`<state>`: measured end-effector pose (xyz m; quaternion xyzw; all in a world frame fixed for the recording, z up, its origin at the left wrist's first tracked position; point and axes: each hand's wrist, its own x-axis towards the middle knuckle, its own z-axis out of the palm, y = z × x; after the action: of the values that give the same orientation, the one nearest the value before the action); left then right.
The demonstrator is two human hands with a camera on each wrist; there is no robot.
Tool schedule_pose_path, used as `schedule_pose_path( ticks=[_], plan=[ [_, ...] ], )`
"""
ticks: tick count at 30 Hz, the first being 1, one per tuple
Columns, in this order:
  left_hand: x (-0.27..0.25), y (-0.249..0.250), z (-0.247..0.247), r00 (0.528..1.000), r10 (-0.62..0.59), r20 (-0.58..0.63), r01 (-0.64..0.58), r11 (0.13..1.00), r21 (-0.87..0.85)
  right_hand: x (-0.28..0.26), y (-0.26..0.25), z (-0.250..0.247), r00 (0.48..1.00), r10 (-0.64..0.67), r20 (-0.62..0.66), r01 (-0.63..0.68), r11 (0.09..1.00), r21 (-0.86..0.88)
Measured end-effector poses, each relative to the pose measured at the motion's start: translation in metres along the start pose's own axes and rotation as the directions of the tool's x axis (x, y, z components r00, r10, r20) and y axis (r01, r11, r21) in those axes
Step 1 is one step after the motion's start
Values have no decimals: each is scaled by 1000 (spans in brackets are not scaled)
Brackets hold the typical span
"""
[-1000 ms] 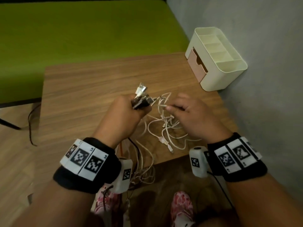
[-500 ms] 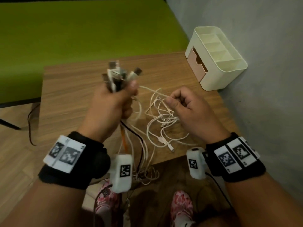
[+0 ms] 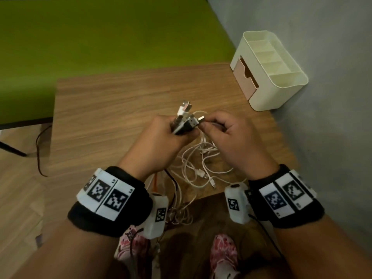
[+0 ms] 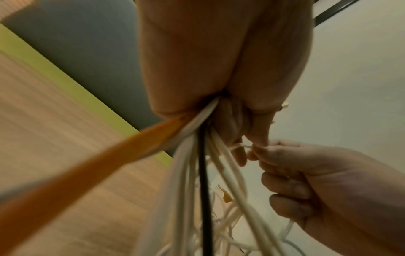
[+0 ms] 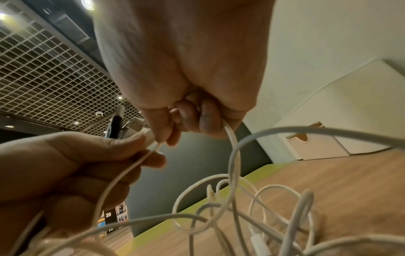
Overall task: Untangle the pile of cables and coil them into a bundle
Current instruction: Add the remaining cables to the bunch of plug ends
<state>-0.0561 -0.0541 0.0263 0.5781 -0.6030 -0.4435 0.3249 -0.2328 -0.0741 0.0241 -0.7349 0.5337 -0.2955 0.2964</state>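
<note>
Head view: over the wooden worktop (image 3: 120,101), the left hand (image 3: 161,141) is fisted around a cluster of USB plug ends (image 3: 184,119) that stick up from its grip, while the right hand (image 3: 231,141), just beside it, pinches one plug (image 3: 201,118) at thumb and forefinger. The rest of the cables (image 3: 197,164) lie in loose white loops beneath and between the hands, some trailing off the near edge. A cream organiser (image 3: 281,81) sits well beyond the right hand.

Left wrist view: the left hand (image 4: 219,69) clamps white, black and orange leads (image 4: 197,155) that hang from the fist; the right hand (image 4: 317,181) is curled close beside them.

Right wrist view: the right hand (image 5: 186,86) pinches a thin white lead (image 5: 122,176) against the left hand (image 5: 76,164); tangled loops (image 5: 241,199) lie below.

The risk, judged from here: pulling this lead while the loops below stay crossed could tighten a knot or drag plugs out of the fist.

Half a second ago the left hand was raised higher and the hands were apart; they have since come together lower down.
</note>
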Motion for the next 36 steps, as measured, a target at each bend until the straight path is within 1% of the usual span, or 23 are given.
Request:
schedule_pose_path(
  ticks=[2,4,6,8,10,12,13,14,15,16,17,18,19,20,23,26,28,30,31,32,33,35,36],
  plan=[
    [0,1,-2,1000,12,-12,-13,1000,-15,0,-1,-1,999,-15,-35,15,1000,7],
    [0,1,-5,998,34,-61,-38,998,-60,-2,0,-3,1000,-7,-28,9,999,45],
    [0,-1,-10,992,53,-113,-73,980,-184,-3,0,-3,1000,-3,-1,3,996,86],
    [-2,0,-15,987,68,-148,-116,929,-351,-3,2,-4,1000,2,30,-5,995,100],
    [-3,1,-20,982,66,-178,-144,869,-473,-1,7,-5,998,36,53,-41,994,105],
    [-1,0,-27,981,57,-187,-151,829,-538,1,13,-8,992,111,67,-119,983,139],
    [-1,-2,-32,982,38,-183,-134,826,-548,2,15,-10,987,149,61,-158,970,187],
    [0,-5,-36,984,9,-179,-105,838,-535,4,16,-11,984,173,38,-177,950,256],
    [0,-7,-40,982,-23,-185,-69,876,-478,5,16,-13,983,183,-1,-173,930,325],
    [1,-10,-42,979,-49,-198,-27,931,-364,6,15,-14,983,176,-45,-148,919,364],
    [1,-11,-44,976,-66,-208,20,977,-212,6,13,-14,985,156,-76,-118,924,364],
    [1,-12,-43,973,-84,-215,71,995,-65,6,12,-14,988,129,-88,-93,939,330],
    [2,-13,-41,968,-102,-228,115,992,45,6,10,-13,992,100,-81,-74,959,272],
    [2,-13,-39,962,-105,-252,136,985,108,5,9,-12,996,66,-65,-52,979,198],
    [2,-9,-30,940,-10,-341,87,974,211,6,10,-7,1000,-27,-8,27,999,-34],
    [0,-4,-22,927,60,-370,54,956,289,7,16,-2,997,-65,50,73,979,-189],
    [0,-2,-21,907,116,-405,16,952,307,8,20,0,996,-72,50,83,959,-273],
    [0,-3,-21,885,174,-432,-44,955,293,9,20,1,996,-78,44,88,951,-296],
    [-1,-3,-20,889,188,-418,-78,961,265,9,19,1,994,-98,41,105,956,-272],
    [-2,-2,-18,906,196,-375,-118,968,221,9,17,2,991,-130,31,133,965,-225],
    [-2,-2,-15,930,201,-308,-152,972,177,8,15,3,986,-167,17,167,972,-167],
    [-2,-2,-8,969,202,-142,-184,974,134,6,9,5,974,-228,-19,225,970,-88],
    [-2,-3,-5,977,199,-74,-190,975,115,6,6,5,969,-246,-33,243,967,-78]
  ],
)
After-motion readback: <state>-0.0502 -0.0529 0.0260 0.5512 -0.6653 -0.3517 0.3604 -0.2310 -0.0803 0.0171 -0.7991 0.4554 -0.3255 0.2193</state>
